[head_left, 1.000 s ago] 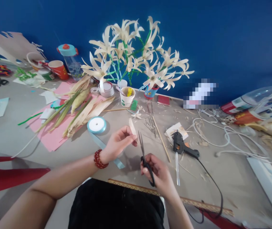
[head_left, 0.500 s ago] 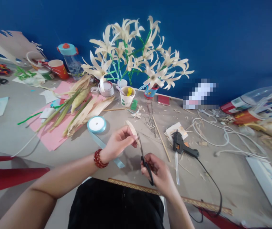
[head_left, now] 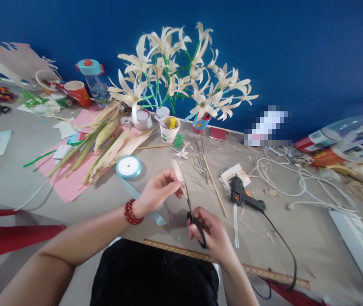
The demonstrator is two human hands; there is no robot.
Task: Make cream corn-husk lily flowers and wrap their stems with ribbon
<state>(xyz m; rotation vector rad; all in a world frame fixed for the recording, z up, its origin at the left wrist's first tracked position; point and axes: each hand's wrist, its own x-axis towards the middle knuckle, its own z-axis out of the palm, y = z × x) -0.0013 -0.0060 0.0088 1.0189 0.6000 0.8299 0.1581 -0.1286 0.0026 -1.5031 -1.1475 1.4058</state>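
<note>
My left hand (head_left: 160,190), with a red bead bracelet on the wrist, pinches a small pale strip of corn husk (head_left: 178,171) and holds it upright above the table. My right hand (head_left: 212,233) grips black-handled scissors (head_left: 192,209). The scissor blades point up and meet the lower edge of the husk strip. Both hands hover over the grey table (head_left: 299,229) just in front of my lap.
A black glue gun (head_left: 244,196) with its cord lies right of my hands. A light blue ribbon spool (head_left: 128,166), corn husks (head_left: 111,146) on pink paper, a paper cup (head_left: 170,129) and a husk flower bouquet (head_left: 181,80) stand behind. A wooden stick (head_left: 215,185) and white cables (head_left: 299,178) lie nearby.
The husk strip has turned slightly in my left fingers. The scissor blades have come closer onto the strip. Both hands stay in about the same place.
</note>
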